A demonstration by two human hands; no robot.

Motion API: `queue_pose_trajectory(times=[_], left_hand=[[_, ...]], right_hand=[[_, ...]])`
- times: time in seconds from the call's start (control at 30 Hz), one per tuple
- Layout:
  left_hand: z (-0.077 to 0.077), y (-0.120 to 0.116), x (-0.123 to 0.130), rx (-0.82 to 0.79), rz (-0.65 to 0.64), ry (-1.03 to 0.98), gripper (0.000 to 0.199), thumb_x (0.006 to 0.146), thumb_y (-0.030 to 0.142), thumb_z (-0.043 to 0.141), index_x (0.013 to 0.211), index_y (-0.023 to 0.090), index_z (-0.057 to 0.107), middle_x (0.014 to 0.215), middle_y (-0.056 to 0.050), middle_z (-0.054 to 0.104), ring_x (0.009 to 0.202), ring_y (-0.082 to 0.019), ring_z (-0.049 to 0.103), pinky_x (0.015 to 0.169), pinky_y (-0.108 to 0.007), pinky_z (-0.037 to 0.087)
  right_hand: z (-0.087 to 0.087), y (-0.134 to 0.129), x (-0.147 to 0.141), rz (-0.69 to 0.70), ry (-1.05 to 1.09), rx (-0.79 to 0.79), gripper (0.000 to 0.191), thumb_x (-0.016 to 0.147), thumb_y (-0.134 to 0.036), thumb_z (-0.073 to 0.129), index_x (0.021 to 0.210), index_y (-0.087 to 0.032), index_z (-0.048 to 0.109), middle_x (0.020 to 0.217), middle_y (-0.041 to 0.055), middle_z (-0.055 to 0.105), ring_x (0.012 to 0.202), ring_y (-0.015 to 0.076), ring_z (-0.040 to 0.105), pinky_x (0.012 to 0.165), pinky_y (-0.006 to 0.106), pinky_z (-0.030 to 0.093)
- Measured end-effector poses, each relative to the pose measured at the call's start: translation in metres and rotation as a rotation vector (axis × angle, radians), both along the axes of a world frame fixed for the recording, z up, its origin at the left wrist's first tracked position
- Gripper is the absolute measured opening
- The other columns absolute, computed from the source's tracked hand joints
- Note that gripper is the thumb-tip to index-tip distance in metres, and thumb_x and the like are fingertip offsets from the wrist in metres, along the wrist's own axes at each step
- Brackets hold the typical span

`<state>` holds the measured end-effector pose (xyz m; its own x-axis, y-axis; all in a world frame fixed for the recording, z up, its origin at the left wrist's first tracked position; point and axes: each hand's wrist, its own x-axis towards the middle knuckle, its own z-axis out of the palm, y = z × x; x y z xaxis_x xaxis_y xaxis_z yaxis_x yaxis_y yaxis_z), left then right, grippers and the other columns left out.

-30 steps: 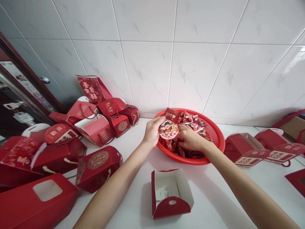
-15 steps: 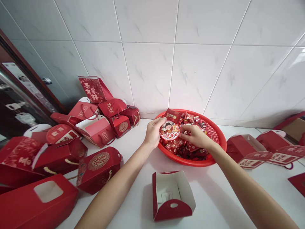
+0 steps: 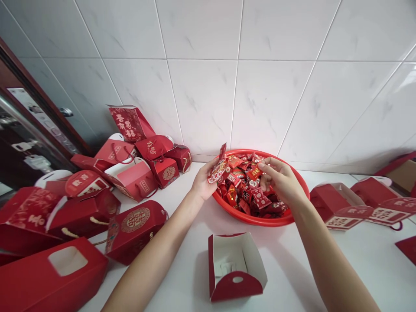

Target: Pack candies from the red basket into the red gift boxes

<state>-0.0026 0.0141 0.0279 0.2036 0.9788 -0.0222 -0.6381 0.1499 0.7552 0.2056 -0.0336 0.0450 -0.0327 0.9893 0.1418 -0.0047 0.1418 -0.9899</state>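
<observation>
My left hand (image 3: 204, 180) is closed round wrapped candies (image 3: 219, 171) at the left rim of a red plastic basket (image 3: 303, 184); one is a round printed packet, and a dark red wrapper sticks up behind it. Over the basket's right half, my right hand (image 3: 286, 180) is closed, its fingertips pinching a small bright red wrapped candy (image 3: 254, 173). Below them lie many red wrapped candies (image 3: 243, 193) with printed patterns. In front of the basket stands an open red gift box (image 3: 238, 288), its pale inside bare and its flap with an oval hole facing me.
Several red gift boxes (image 3: 138, 225) with cord handles crowd the left side. Two more red boxes (image 3: 338, 201) stand right of the basket, near a flat red piece (image 3: 407, 248). A tiled wall (image 3: 201, 99) rises behind the white tabletop (image 3: 182, 260). Keys (image 3: 37, 162) hang at far left.
My right hand has moved right, away from my left hand, and now pinches a red candy over the basket. My left hand has tilted the round packet and shifted slightly left.
</observation>
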Motion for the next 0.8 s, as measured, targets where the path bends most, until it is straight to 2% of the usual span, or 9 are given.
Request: queue_pose_trajectory(times=[0.13, 0.27, 0.37, 0.5, 0.6, 0.7, 0.8], left_hand=[[0.003, 0.0, 0.0, -0.017, -0.031, -0.007, 0.008, 0.075, 0.023, 0.078, 0.072, 0.018, 0.072, 0.068, -0.004, 0.074, 0.078, -0.025, 0.076, 0.08, -0.035, 0.062], [0.005, -0.002, 0.006, -0.05, -0.045, -0.032, 0.003, 0.075, 0.019, 0.075, 0.074, 0.018, 0.074, 0.07, -0.003, 0.075, 0.066, -0.019, 0.072, 0.071, -0.029, 0.061], [0.002, -0.003, 0.008, -0.026, -0.012, -0.021, 0.005, 0.074, 0.02, 0.076, 0.079, 0.017, 0.076, 0.077, -0.004, 0.078, 0.068, -0.018, 0.072, 0.07, -0.027, 0.058], [-0.003, -0.005, 0.011, 0.028, 0.087, 0.047, 0.019, 0.064, 0.026, 0.085, 0.075, 0.015, 0.075, 0.076, -0.003, 0.077, 0.069, -0.017, 0.07, 0.072, -0.028, 0.056], [-0.006, -0.009, 0.014, 0.13, 0.148, 0.126, 0.025, 0.057, 0.032, 0.089, 0.067, 0.017, 0.072, 0.067, 0.0, 0.072, 0.066, -0.017, 0.068, 0.068, -0.028, 0.053], [-0.009, -0.011, 0.016, 0.21, 0.17, 0.209, 0.028, 0.058, 0.039, 0.089, 0.064, 0.018, 0.071, 0.062, 0.002, 0.067, 0.062, -0.016, 0.063, 0.064, -0.027, 0.05], [-0.013, -0.01, 0.018, 0.279, 0.217, 0.287, 0.027, 0.064, 0.041, 0.086, 0.065, 0.019, 0.071, 0.067, 0.001, 0.068, 0.065, -0.015, 0.061, 0.065, -0.025, 0.048]], right_hand=[[0.003, -0.003, -0.007, 0.086, 0.114, -0.037, 0.05, 0.068, -0.058, 0.083, 0.085, -0.024, 0.05, 0.056, -0.0059, 0.06, 0.049, 0.0154, 0.066, 0.047, 0.024, 0.047], [0.005, -0.005, -0.01, 0.099, 0.198, -0.062, 0.054, 0.063, -0.056, 0.088, 0.086, -0.023, 0.052, 0.061, -0.007, 0.06, 0.054, 0.0157, 0.071, 0.053, 0.024, 0.054], [0.006, -0.007, -0.007, 0.105, 0.218, -0.063, 0.053, 0.064, -0.054, 0.088, 0.085, -0.023, 0.052, 0.064, -0.0065, 0.061, 0.057, 0.0164, 0.072, 0.056, 0.026, 0.056], [0.006, -0.008, 0.001, 0.11, 0.204, -0.051, 0.045, 0.067, -0.047, 0.089, 0.087, -0.022, 0.057, 0.071, -0.0036, 0.065, 0.064, 0.0172, 0.073, 0.064, 0.029, 0.059], [0.006, -0.009, 0.007, 0.095, 0.184, -0.025, 0.042, 0.063, -0.041, 0.092, 0.086, -0.021, 0.063, 0.079, -0.0013, 0.068, 0.066, 0.0167, 0.072, 0.066, 0.03, 0.059], [0.005, -0.01, 0.014, 0.06, 0.15, -0.012, 0.039, 0.063, -0.042, 0.092, 0.082, -0.02, 0.066, 0.069, -0.0019, 0.065, 0.06, 0.0154, 0.067, 0.06, 0.029, 0.054], [0.003, -0.01, 0.019, 0.045, 0.141, -0.024, 0.034, 0.067, -0.042, 0.09, 0.079, -0.019, 0.068, 0.06, -0.0038, 0.058, 0.053, 0.0121, 0.057, 0.054, 0.027, 0.048]])
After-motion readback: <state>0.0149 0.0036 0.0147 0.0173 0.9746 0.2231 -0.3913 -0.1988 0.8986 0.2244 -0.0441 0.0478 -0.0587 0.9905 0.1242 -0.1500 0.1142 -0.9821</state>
